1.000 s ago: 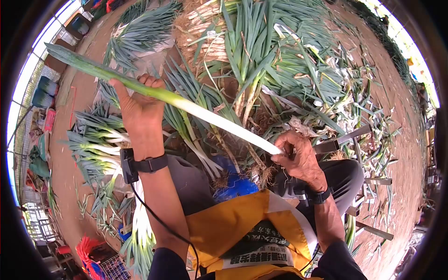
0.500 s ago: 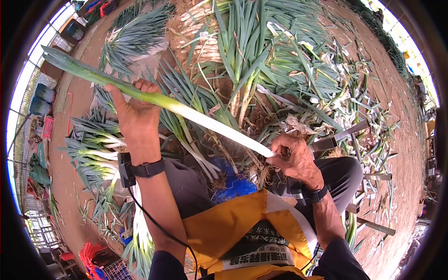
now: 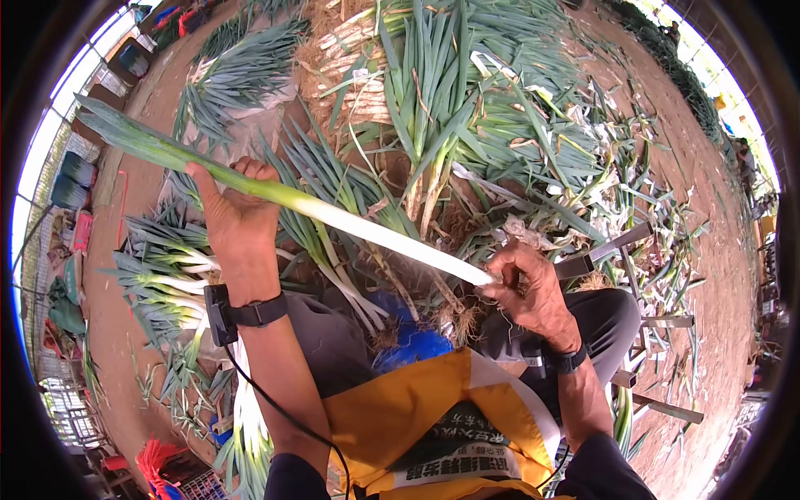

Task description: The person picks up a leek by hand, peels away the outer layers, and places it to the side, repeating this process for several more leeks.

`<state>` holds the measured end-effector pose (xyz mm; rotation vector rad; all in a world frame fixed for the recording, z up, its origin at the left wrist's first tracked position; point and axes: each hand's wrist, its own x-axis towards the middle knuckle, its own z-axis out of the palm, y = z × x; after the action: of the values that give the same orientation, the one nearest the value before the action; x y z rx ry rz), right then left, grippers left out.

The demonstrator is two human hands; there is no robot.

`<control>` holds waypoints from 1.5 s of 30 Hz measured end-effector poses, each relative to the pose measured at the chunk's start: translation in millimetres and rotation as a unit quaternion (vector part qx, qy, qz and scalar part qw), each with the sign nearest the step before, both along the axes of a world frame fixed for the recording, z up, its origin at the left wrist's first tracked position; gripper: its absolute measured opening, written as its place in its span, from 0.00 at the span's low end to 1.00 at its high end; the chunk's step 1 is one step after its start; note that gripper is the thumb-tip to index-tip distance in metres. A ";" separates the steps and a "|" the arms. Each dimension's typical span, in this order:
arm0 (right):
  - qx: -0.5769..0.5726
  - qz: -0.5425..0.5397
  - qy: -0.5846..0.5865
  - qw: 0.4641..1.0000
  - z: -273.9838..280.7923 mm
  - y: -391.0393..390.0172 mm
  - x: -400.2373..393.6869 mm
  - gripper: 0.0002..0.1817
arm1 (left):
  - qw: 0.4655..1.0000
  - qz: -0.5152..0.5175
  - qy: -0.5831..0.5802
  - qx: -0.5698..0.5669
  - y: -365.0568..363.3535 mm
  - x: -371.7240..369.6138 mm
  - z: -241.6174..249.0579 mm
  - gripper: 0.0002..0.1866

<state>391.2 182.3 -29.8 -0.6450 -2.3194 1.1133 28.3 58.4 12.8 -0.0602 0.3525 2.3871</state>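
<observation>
Brown dirt floor [image 3: 717,250] lies strewn with leek piles [image 3: 467,108]. Left hand [image 3: 237,218] grasps one leek [image 3: 333,212] at its green part, ten o'clock; right hand [image 3: 529,287] pinches its white end, three o'clock.

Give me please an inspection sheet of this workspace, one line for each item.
Surface: bare brown earth floor.
Job's things: long green-and-white leek, held across the view.
Clutter: piles of untrimmed leeks; trimmed leeks; loose leaf scraps.
Grippers: left hand grips the green part; right hand pinches the white end.
Cables: black cable from the left wrist device.
Surroundings: metal frame, yellow apron.
</observation>
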 end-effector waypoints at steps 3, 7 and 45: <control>0.033 0.007 -0.011 0.999 4.6 -7.2 -4.0 0.19 | 1.000 0.008 -0.020 -0.009 0.2 -0.2 -0.8 0.32; 0.074 -0.004 -0.016 0.997 -7.8 -7.0 -4.6 0.18 | 0.999 0.011 -0.032 -0.026 1.4 -4.3 -7.0 0.31; 0.082 0.015 -0.065 0.994 -5.0 7.4 -16.7 0.10 | 0.996 0.049 0.054 0.056 -13.9 -9.9 2.5 0.28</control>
<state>374.6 189.7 -34.9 -0.6382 -2.5075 0.9052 18.4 44.5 15.3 0.1065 0.2722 2.5091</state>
